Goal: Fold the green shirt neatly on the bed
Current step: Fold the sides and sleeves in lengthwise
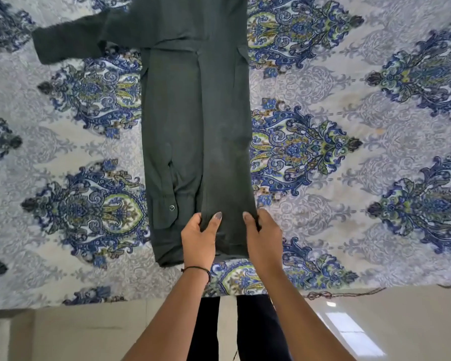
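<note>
The dark green shirt [193, 131] lies on the bed as a long narrow strip, running away from me. One sleeve [68, 43] sticks out to the far left. A cuff with a snap button [171, 207] rests on the strip's left side. My left hand [198, 239] pinches the fabric near the shirt's near end, thumb on top. My right hand [263, 235] grips the strip's right edge beside it. Both hands hold the same folded panel.
The bed is covered by a pale sheet with blue and green paisley medallions [323, 152]. Its near edge [349, 289] runs across the bottom, with pale floor tiles [375, 329] and my dark trouser legs [255, 329] below.
</note>
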